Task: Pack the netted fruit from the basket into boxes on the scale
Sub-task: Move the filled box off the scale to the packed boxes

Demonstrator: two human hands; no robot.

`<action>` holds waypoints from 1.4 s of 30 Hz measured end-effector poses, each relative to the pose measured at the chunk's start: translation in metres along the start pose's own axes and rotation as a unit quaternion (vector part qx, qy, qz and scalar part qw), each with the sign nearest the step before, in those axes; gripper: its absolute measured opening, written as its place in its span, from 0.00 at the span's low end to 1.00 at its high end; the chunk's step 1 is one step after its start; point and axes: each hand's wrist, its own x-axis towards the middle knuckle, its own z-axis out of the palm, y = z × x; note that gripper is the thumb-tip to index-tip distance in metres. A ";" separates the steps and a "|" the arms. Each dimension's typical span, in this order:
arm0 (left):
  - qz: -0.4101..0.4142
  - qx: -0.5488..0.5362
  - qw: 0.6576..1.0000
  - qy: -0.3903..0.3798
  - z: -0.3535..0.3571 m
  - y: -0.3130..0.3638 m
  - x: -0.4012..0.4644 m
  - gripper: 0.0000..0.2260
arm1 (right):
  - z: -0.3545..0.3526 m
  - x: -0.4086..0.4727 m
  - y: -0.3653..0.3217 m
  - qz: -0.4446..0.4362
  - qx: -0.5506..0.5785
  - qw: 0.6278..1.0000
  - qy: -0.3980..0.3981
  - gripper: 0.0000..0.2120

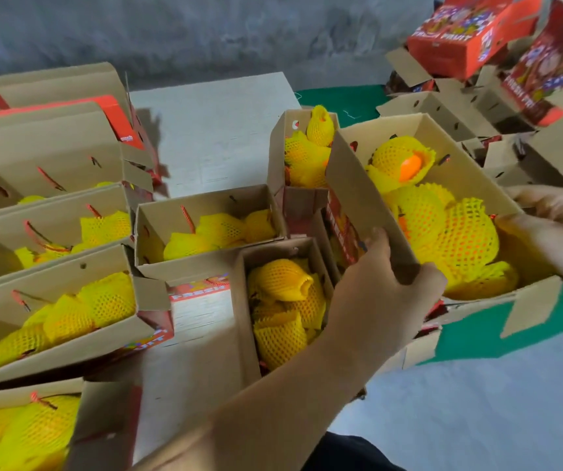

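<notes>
You have the filled box (419, 212) between your two hands, tilted, hanging over the green mat (497, 334) and just right of the upright boxes already packed. Treat it as the heaviest thing here: several fruits sit inside, so the load is likely real and will shift toward the low end as the box tips. The cardboard walls are thin and the flaps hang loose, so I judge they will bow if squeezed mid-panel; hold at the corners and rims, where the folds stiffen it.

Your left hand (385, 287) is curled over the near-left rim of the box, thumb inside against the wall, fingers wrapped outside. Your right hand (559, 226) is at the box's right wall with fingers bent against it; whether it truly clasps the edge I cannot tell, as the frame is blurred there.

Inside the box, the netted fruit (467, 239) is cushioned by soft yellow foam mesh, grippy, not slick. One orange (411, 166) at the far end pokes bare from its sleeve and bruises easiest.
</notes>
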 end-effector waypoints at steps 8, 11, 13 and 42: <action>0.000 0.052 0.999 0.007 -0.006 -0.025 -0.004 0.44 | 0.040 -0.033 -0.107 0.058 0.010 0.998 0.016 0.17; -0.031 -0.021 0.999 0.013 -0.017 -0.037 -0.003 0.44 | 0.046 -0.038 -0.118 0.050 -0.019 0.997 0.051 0.20; -0.042 -0.067 0.997 0.016 -0.022 -0.042 0.000 0.45 | 0.051 -0.041 -0.123 0.034 -0.063 0.994 0.079 0.24; -0.286 0.280 0.851 0.340 -0.291 -0.200 0.045 0.19 | 0.352 0.086 -0.206 0.123 -0.180 0.971 -0.101 0.25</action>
